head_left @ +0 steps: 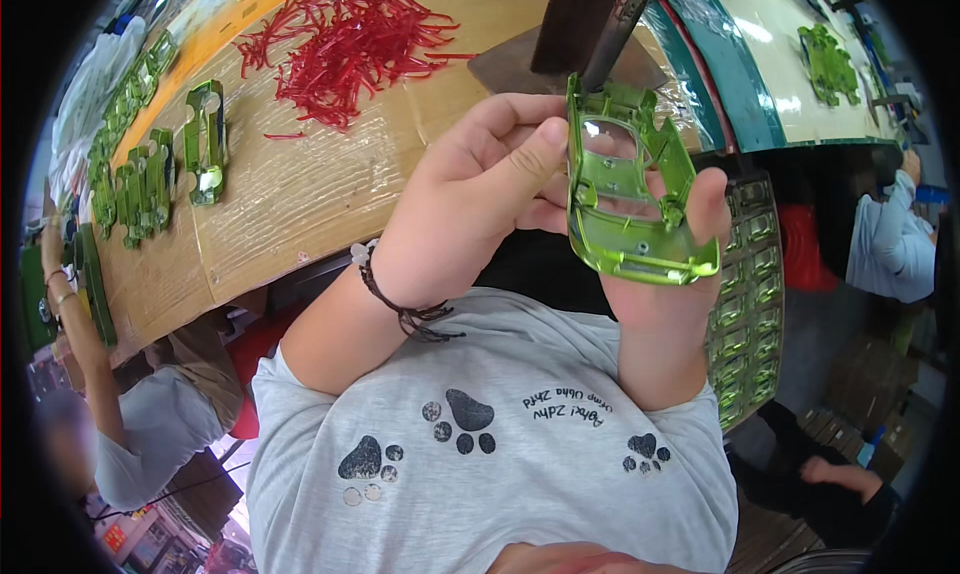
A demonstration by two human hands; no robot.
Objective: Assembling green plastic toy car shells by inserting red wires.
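Observation:
A shiny green toy car body shell is held up in front of my chest, its hollow inside showing, with clear window parts in it. My left hand grips its left side, thumb along the edge and fingers partly hidden behind it. My right hand supports it from below and the right, with the thumb raised beside the rim. The far end of the shell is at the lower tip of a dark metal bar; I cannot tell whether they touch.
A metal plate lies under the bar. Red plastic strips are heaped on the wooden table. Several green shells stand at left. A compartment tray of green parts is at right. Other people sit on both sides.

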